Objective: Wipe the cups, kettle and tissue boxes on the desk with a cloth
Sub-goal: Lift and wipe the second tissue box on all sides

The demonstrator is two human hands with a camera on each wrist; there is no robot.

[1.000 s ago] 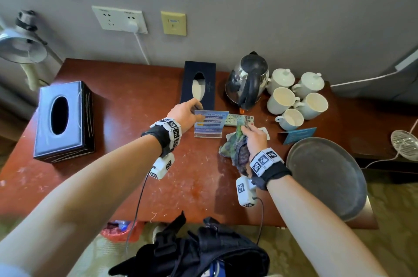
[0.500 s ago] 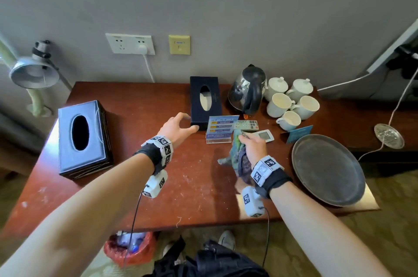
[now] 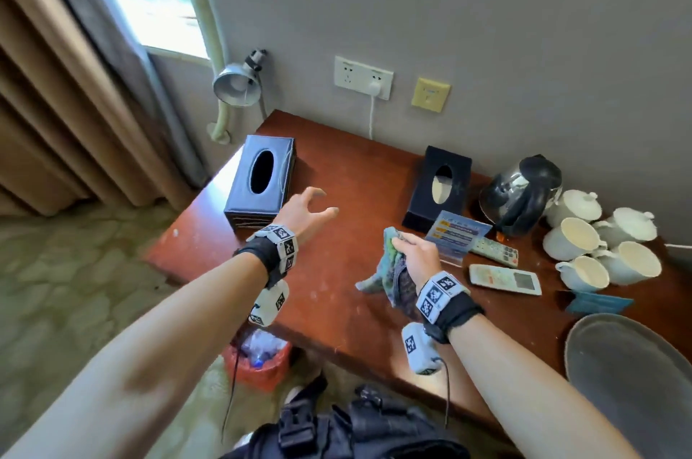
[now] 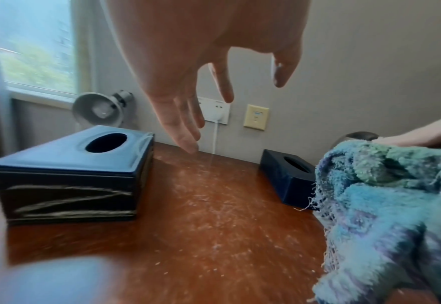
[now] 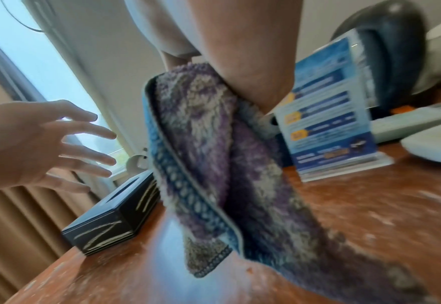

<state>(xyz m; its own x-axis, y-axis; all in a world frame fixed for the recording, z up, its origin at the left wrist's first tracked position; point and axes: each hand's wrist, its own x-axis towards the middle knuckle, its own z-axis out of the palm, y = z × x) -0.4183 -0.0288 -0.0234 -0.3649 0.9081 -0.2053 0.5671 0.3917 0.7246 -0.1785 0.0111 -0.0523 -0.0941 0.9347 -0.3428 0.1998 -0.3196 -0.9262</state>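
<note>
Scuffed red desk under both hands: the right hand grips a limp, soft cloth, while the left hand, fingers spread and empty, hovers just beside the nearer tissue box. Rigid and probably light, that box is best steadied by its sides.

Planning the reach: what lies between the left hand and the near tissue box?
Nothing: left hand hovers beside the tissue box; left wrist view shows only bare desk between.
</note>
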